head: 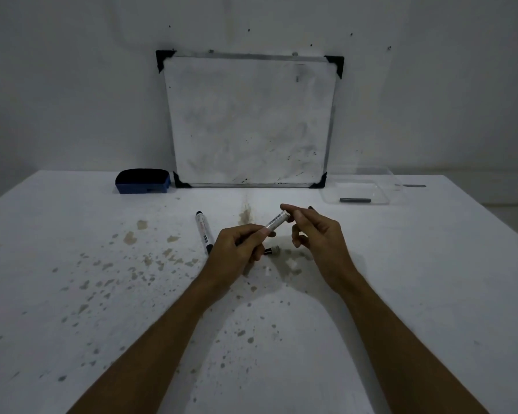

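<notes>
Above the middle of the stained white table [72, 294], the left hand [237, 249] curls its fingers around the lower part of a pale marker [277, 221], which is held clear of the surface and tilts up toward the right. The right hand [317, 234] pinches the marker's upper end between thumb and forefinger, its other fingers loosely bent. I cannot tell what the small dark tip showing just behind that hand is. Directly beneath the hands a short dark-and-pale end piece [272, 251] lies on the table, and a second marker [204, 231] lies just left of the left hand. Along the far edge, a whiteboard [251, 121] leans on the wall, with a blue eraser [143, 181] by its lower left corner and a clear tray [383, 186] holding a dark pen [355, 200] by its lower right. Wide bare tabletop stretches to both side edges and toward the near edge between the forearms.
</notes>
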A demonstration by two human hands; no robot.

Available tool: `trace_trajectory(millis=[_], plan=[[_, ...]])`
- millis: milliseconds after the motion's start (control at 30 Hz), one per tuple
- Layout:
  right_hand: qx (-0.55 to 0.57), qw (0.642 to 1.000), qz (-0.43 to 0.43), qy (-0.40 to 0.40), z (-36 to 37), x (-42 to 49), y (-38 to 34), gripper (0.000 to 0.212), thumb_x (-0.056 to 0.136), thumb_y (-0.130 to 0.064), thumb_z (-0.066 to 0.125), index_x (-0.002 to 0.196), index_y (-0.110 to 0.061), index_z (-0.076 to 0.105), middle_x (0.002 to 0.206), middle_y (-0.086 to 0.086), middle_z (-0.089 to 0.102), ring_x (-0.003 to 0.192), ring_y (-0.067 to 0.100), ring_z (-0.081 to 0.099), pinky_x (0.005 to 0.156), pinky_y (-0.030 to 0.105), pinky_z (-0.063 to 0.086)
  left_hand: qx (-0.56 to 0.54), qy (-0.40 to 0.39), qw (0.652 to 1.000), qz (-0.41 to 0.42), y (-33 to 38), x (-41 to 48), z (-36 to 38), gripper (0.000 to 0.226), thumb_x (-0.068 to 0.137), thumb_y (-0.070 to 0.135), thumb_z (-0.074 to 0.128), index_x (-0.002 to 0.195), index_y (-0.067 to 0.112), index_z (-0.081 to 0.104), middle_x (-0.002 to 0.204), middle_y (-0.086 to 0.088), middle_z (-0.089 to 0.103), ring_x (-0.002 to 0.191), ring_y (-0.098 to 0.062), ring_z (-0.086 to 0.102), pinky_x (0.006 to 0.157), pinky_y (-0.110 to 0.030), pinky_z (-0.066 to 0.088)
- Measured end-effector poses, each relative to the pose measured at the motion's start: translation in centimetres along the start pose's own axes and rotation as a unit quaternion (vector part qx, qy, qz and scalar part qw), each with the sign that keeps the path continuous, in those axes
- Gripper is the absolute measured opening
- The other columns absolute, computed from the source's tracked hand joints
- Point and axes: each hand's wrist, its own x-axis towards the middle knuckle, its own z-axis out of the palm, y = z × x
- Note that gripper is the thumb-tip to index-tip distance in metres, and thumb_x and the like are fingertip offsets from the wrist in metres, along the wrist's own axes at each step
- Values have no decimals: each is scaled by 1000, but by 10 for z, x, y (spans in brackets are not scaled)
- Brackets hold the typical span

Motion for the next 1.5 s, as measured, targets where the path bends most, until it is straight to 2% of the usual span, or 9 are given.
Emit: trace_trajectory(millis=[133, 267, 400, 500, 667, 900, 1167, 1400, 1500], plan=[[-188, 982, 4, 1, -4, -1, 8, 25, 107, -22, 55, 127, -26, 70, 105, -2, 72, 76, 3, 62, 69, 19, 50, -10, 9, 1000, -25, 3, 3, -4, 34, 108, 31, 48, 101, 17, 78, 63, 0, 65, 51, -8, 54, 48, -18, 43], [-338, 934, 8, -113, -12, -7, 16, 32, 92, -59, 65, 121, -44, 67, 110, -22, 63, 92, -2, 59, 72, 10, 45, -14, 2, 999, -44, 3, 4, -5, 36, 111, 29, 40, 107, 14, 73, 67, 3, 67, 55, -9, 57, 51, -22, 46], [-379, 915, -44, -131, -6, -6, 24, 25, 93, -46, 70, 115, -37, 73, 102, -21, 61, 88, -3, 58, 73, 10, 41, -10, 2, 999, -47, 4, 3, -2, 31, 111, 31, 39, 119, 24, 69, 67, 6, 63, 57, -8, 54, 51, -20, 44], [-339, 937, -43, -69, -5, -4, 23, 21, 98, -39, 68, 116, -30, 76, 101, -17, 69, 83, -2, 62, 68, 8, 45, -10, -3, 999, -54, 4, 4, 0, 29, 110, 36, 43, 125, 31, 67, 71, 8, 64, 58, -8, 54, 51, -21, 42], [-100, 991, 52, 66, -18, 5, 12, 22, 96, -31, 74, 118, -30, 78, 97, -5, 81, 78, -1, 70, 69, 16, 53, -17, -3, 999, -36, 4, 2, 0, 35, 105, 30, 57, 140, 31, 63, 81, 6, 67, 59, -12, 53, 48, -24, 44], [167, 975, 121, 78, -23, 11, 13, 20, 94, -19, 76, 113, -15, 79, 104, 8, 78, 74, 13, 63, 75, 31, 50, 75, -17, 997, -18, 2, -2, 4, 42, 99, 37, 66, 141, 40, 59, 79, 14, 75, 54, 3, 48, 52, -13, 43], [150, 979, 122, 69, -17, 10, 15, 18, 94, -18, 75, 110, -12, 81, 99, 8, 79, 70, 12, 61, 70, 29, 50, 68, -23, 997, -3, 0, -1, 3, 33, 95, 50, 63, 128, 51, 65, 77, 10, 73, 54, -1, 46, 49, -14, 41], [-10, 998, -1, 59, -11, 3, 12, 21, 99, -18, 69, 117, -16, 80, 81, -14, 75, 70, 6, 62, 70, 23, 55, 76, -10, 997, 6, -2, 0, 4, 31, 89, 65, 58, 120, 67, 61, 78, 10, 72, 52, 1, 48, 48, -14, 41], [-11, 998, 1, 55, -13, 3, 10, 20, 100, -18, 68, 116, -15, 80, 81, -8, 76, 75, 11, 67, 76, 27, 58, 62, -17, 998, 6, -5, 1, 3, 31, 90, 61, 59, 120, 63, 64, 74, 12, 68, 54, -1, 48, 49, -15, 42]])
